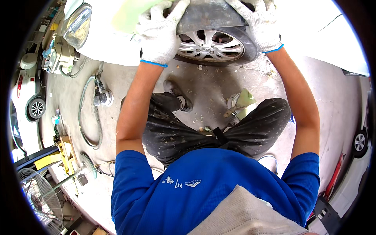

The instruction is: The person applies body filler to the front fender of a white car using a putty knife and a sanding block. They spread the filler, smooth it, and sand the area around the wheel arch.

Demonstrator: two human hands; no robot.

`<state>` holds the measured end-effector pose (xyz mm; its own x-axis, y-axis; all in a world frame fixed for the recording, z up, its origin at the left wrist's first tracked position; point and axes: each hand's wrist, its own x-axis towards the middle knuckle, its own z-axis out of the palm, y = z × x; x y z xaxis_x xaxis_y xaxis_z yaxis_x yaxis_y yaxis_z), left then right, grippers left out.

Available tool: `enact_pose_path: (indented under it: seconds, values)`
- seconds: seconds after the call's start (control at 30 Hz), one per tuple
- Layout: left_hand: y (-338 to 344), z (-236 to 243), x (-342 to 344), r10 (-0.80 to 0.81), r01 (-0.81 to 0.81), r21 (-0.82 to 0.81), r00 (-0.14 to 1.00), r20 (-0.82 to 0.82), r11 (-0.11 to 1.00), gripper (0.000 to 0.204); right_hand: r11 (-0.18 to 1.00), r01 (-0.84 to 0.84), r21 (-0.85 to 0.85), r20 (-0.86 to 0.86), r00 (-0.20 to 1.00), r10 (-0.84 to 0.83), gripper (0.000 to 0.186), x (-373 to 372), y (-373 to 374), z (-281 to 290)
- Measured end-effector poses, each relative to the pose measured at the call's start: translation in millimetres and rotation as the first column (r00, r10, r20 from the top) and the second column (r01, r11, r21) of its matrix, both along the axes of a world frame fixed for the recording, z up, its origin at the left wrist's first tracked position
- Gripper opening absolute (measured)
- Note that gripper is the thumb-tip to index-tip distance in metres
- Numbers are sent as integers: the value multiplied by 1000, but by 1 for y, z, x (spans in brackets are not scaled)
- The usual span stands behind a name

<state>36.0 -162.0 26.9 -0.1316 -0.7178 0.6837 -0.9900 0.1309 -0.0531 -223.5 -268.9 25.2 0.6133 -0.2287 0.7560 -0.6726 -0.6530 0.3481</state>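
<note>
My left hand (158,33), in a white knit glove with a blue cuff, rests with fingers apart at the left of a dark grey, scuffed strip (207,13) over the wheel arch of a white car body (105,47), beside a pale green patch (126,17). My right hand (260,27), gloved the same way, lies on the strip's right side with fingers spread. Just below the strip is a tyre with a silver spoked wheel (207,49). Whether the fingertips curl over an edge is hard to tell.
A sander with a hose (102,98) lies on the floor left of me. A pale green board with a scraper (244,101) is by my right leg. A pedestal fan (39,196) and yellow items stand lower left. Other cars (29,84) line both sides; red equipment (333,176) is at right.
</note>
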Motion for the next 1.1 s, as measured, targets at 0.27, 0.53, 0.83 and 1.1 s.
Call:
enact_pose_path:
  seconds: [0.27, 0.53, 0.83, 1.1]
  values:
    - [-17, -83, 2, -11, 18, -227, 999, 33, 974, 80, 997, 43, -59, 27, 999, -42, 66, -11, -10, -73]
    - [19, -105, -12, 37, -36, 78, 999, -2, 996, 77, 982, 54, 182, -47, 998, -46, 68, -24, 37, -82]
    - [74, -91, -30, -46, 71, 181, 989, -138, 981, 77, 952, 68, 299, -112, 993, -36, 49, -43, 88, -70]
    - [120, -123, -37, 17, 70, 325, 965, -260, 943, 69, 892, 37, 451, -189, 980, 55, 44, -39, 122, -75]
